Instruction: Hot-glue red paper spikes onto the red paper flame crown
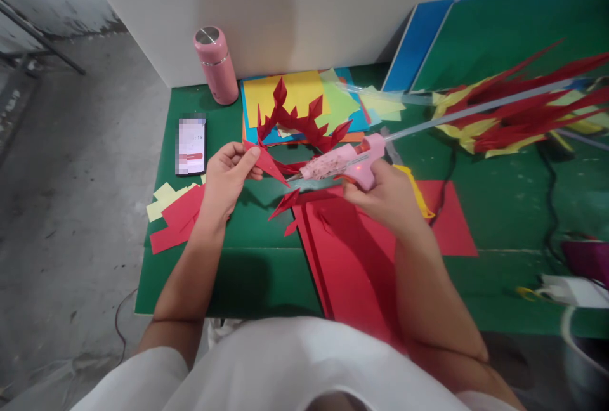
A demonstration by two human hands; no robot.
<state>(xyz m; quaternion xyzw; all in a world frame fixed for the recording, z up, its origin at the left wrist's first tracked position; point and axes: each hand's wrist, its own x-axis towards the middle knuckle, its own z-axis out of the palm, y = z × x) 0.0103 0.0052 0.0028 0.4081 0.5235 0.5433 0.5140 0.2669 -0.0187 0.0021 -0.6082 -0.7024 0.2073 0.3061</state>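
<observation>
Ideally, red paper (268, 163) pinched in the left hand (229, 174) should be steadied for the right hand (386, 196)'s clasped glue gun (346, 160).

- Pink glue gun (364, 160): speckled barrel, nozzle (295, 177) aimed leftward, a long pale stick (476, 110) extending from its rear.
- Folded red paper piece (266, 162): long, pointed, slanting, its lower tip just beside the nozzle.
- Red paper ring (304, 124): spiked with diamond-shaped points, just beyond the folded piece.
</observation>
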